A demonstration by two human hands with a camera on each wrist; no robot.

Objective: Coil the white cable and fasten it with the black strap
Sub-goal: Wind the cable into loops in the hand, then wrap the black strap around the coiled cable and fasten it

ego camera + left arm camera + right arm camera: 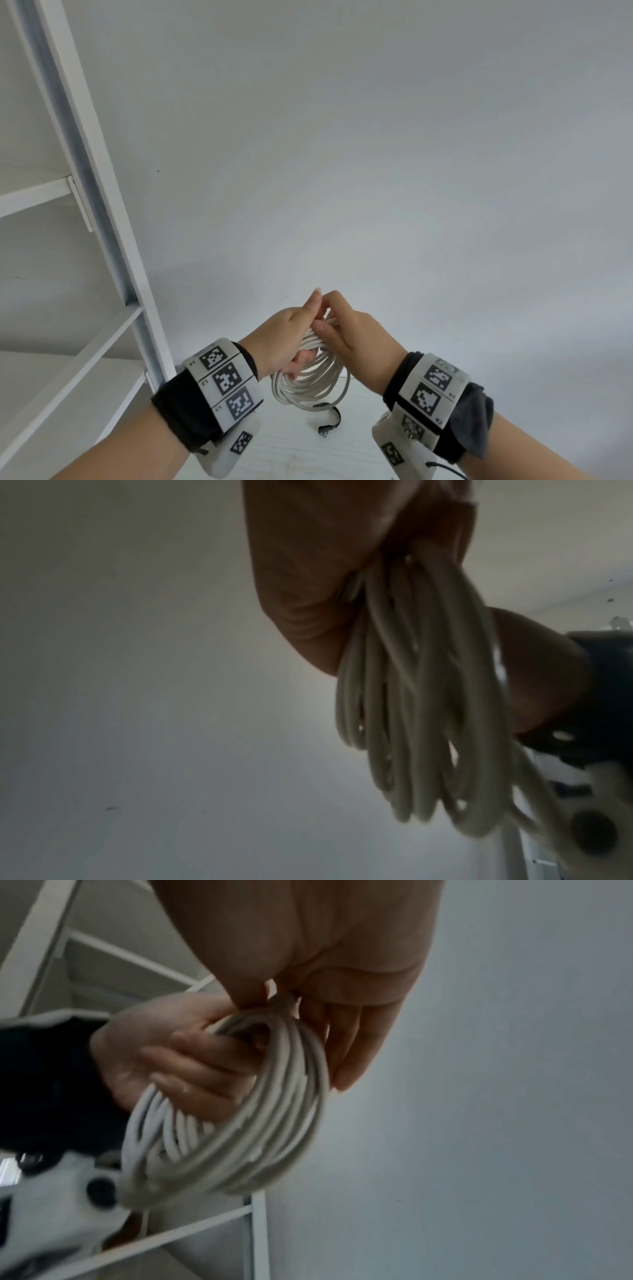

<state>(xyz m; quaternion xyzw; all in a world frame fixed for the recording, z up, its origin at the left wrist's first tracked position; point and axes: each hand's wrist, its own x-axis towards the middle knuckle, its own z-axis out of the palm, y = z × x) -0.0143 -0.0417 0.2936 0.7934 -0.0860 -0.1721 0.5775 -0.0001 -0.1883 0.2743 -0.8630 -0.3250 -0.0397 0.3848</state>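
The white cable (pixel 310 387) is wound into a coil of several loops and held up above the white table (pixel 291 455). My left hand (pixel 291 339) grips the top of the coil, fingers curled through the loops (pixel 192 1064). My right hand (pixel 344 330) meets it from the right, thumb and fingers pinching the cable (pixel 282 1001) at the top of the bundle. The black strap (pixel 335 420) dangles loose from the bottom of the coil, in neither hand. In the left wrist view the loops (pixel 411 696) hang down below my palm (pixel 325 574).
A white shelving frame (pixel 102 222) with several shelves stands close on the left. A plain grey wall (pixel 376 154) fills the back. The table's surface shows only below the hands.
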